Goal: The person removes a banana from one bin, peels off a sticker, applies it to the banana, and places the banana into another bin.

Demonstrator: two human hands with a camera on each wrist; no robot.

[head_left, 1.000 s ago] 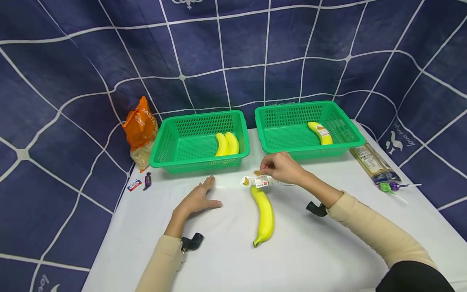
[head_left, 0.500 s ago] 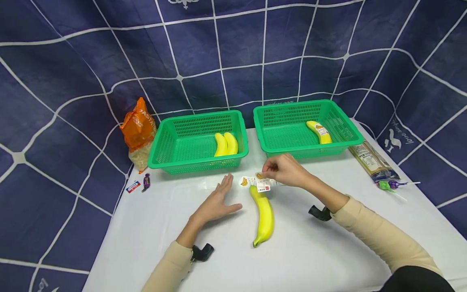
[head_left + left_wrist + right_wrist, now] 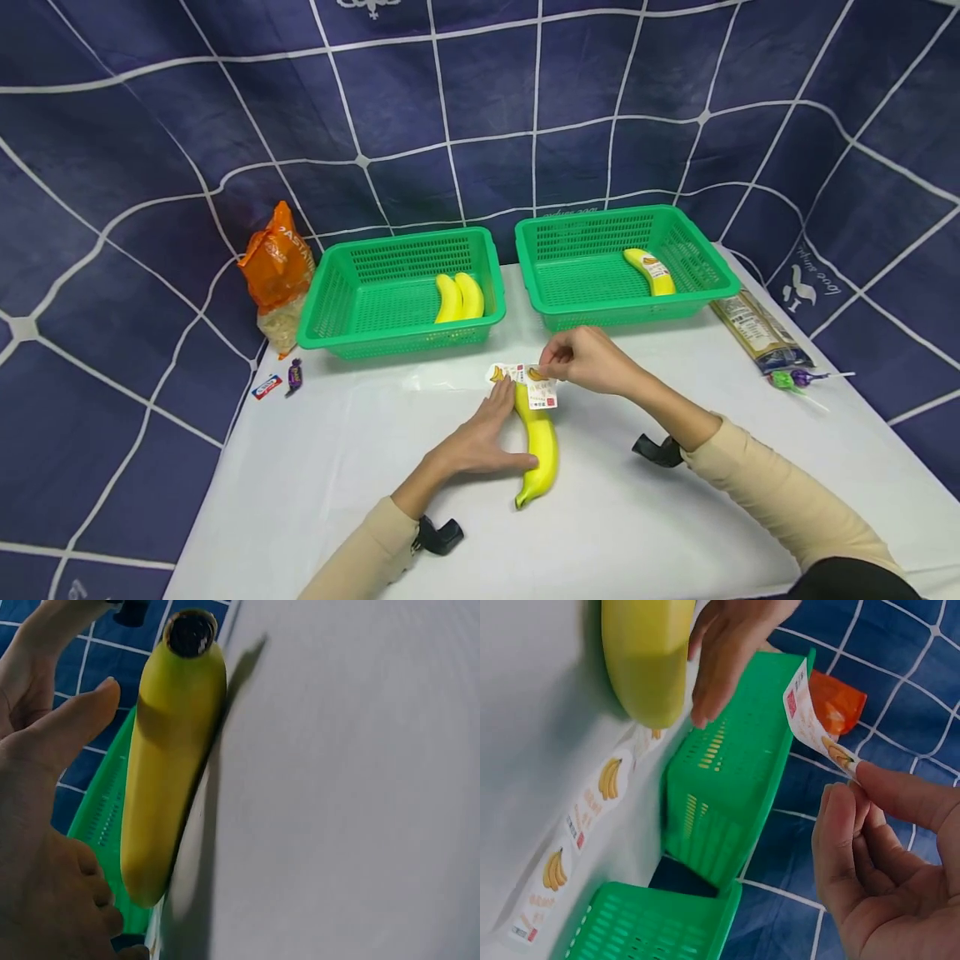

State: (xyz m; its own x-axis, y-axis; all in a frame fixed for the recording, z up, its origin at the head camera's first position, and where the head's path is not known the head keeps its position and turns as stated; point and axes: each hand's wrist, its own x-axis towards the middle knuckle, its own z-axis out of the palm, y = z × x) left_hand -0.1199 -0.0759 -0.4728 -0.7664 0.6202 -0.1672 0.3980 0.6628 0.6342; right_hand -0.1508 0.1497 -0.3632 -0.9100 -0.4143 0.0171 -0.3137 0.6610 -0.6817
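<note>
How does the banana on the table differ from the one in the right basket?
The table banana lies on the white table; the basket banana, in the right green basket. The basket banana bears a label; the table banana shows none stuck on, though the right hand pinches a loose label nearby. Both are yellow and curved.

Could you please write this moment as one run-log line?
right grip: pinches label | left grip: beside banana | label: clear of banana

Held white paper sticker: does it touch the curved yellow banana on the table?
Apart. The right wrist view shows a clear gap between the sticker and the banana.
</note>
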